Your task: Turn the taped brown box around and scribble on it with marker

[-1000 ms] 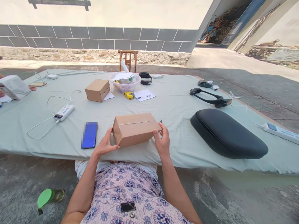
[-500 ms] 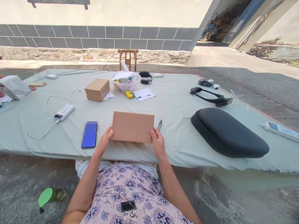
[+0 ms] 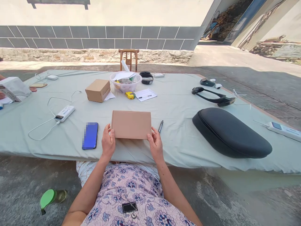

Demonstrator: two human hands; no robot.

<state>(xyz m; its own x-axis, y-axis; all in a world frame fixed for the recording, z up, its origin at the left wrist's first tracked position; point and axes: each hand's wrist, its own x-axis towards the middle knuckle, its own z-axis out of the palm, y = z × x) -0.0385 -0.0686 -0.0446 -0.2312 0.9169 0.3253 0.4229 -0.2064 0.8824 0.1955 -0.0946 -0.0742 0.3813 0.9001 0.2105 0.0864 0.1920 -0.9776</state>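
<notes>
While my left hand [image 3: 108,142] and right hand [image 3: 155,145] grip the cardboard box [image 3: 131,124] by its near corners over the bench [image 3: 178,147], a slip could tip it onto the pen [image 3: 160,126] or phone [image 3: 90,135] beside.

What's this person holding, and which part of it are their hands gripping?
A flat cardboard box. The left hand holds its near left corner and the right hand its near right corner, fingers against the box's edges.

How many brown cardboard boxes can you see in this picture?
2: a box between the left hand and right hand, another box farther up the table, beside the plastic bowl.
</notes>
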